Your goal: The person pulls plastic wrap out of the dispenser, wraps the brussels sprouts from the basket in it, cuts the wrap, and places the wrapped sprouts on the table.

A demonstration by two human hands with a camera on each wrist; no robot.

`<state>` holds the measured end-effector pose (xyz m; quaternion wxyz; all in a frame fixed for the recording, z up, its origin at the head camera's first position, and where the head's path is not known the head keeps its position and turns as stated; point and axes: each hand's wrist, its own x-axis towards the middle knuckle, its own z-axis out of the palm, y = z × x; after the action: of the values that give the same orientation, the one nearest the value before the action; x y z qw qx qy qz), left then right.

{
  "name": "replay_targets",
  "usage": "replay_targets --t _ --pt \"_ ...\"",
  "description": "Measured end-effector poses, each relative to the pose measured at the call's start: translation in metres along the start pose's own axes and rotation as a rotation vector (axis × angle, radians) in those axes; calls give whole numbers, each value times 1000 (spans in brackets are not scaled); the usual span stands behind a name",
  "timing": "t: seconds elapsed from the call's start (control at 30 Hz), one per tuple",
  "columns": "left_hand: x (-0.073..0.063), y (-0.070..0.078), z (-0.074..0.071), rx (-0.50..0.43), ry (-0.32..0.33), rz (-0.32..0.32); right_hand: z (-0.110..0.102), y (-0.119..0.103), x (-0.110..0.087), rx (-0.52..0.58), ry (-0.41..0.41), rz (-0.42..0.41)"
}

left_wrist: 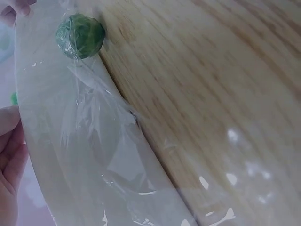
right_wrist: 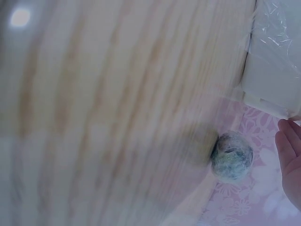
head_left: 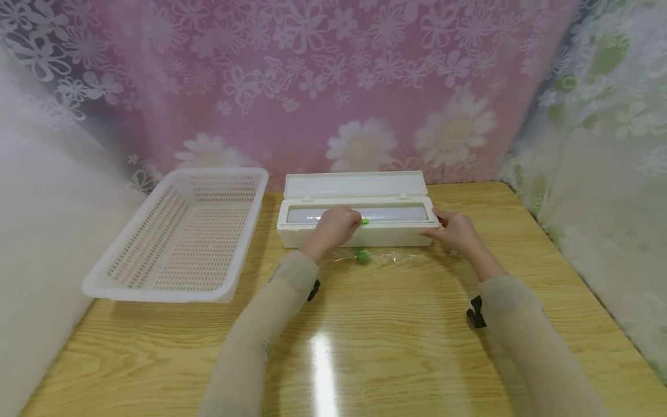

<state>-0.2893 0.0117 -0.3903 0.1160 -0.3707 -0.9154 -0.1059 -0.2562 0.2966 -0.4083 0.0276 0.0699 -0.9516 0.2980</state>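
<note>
A white cling film box (head_left: 359,236) stands on the table with its lid (head_left: 356,185) raised and a roll of film (head_left: 385,214) inside. My left hand (head_left: 336,226) has curled fingers at the front top edge, on a small green slide cutter (head_left: 365,221). The right hand (head_left: 455,231) grips the box's right end between thumb and fingers. Clear film (left_wrist: 122,165) hangs down the front onto the table, over a round green vegetable like a Brussels sprout (left_wrist: 81,36). Near the right hand lies a second round, pale green thing (right_wrist: 232,157), seemingly wrapped in film.
To the left of the box stands a white perforated plastic basket (head_left: 245,255). Behind the wooden table (head_left: 375,336) hangs a pink flowered cloth (head_left: 292,121); pale cloth lines both sides.
</note>
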Motion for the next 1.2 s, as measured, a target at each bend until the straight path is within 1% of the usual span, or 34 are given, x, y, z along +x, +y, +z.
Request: replay_targets --t 0.1,0.33,0.5,0.6,0.87,1.07,1.2 --pt "-1 -1 0 -14 0 6 1 0 1 -1 4 -2" --pt "-6 -2 -2 -13 17 27 1 -2 0 -6 7 0" --pt "-8 -3 -2 4 50 38 0 -4 -2 0 -16 6" --pt "-9 -3 -2 10 65 44 -1 -2 -1 -2 -15 6" --pt "-12 -8 -3 31 40 4 -1 -2 -2 -11 5 -11" --pt "-13 -10 0 34 53 7 0 -2 -2 -4 9 12" --pt "-14 -12 -1 32 75 15 0 -2 -1 -6 8 18"
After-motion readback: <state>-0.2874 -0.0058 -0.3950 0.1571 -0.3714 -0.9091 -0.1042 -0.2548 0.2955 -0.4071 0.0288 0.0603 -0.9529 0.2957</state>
